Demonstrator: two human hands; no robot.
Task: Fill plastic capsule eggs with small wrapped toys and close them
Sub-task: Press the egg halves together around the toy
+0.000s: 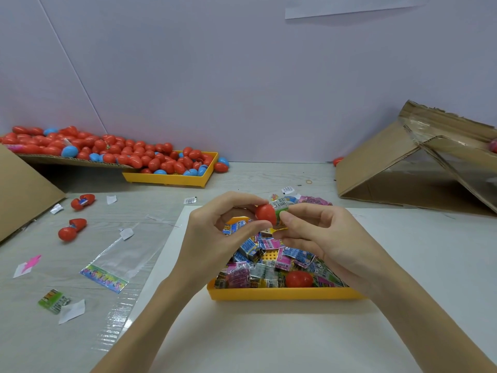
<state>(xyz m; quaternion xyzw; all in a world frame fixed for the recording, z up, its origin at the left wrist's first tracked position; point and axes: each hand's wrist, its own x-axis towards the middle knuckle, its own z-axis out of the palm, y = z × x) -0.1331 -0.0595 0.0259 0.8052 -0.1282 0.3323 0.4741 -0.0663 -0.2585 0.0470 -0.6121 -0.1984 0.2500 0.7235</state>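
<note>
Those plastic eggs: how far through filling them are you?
Judging by the piles, partway. Many closed eggs are heaped in the far yellow tray and on cardboard beside it. In hand: the left hand holds a red egg half while the right hand pushes a wrapped toy into it. Left: the near tray is full of wrapped toys, and two open eggs wait at left.

The room is evenly and softly lit from overhead, bright with no harsh spots. Shadows are faint: a pale one lies under the forearms on the white sheet (269,340), a darker one under the cardboard flap (398,168) at the right. The clear plastic bag (126,254) catches a mild sheen. The wide lens bends the wall seam and the table edges toward the corners. The whole view is slightly soft, and the far pile of eggs (107,149) blurs most.
</note>
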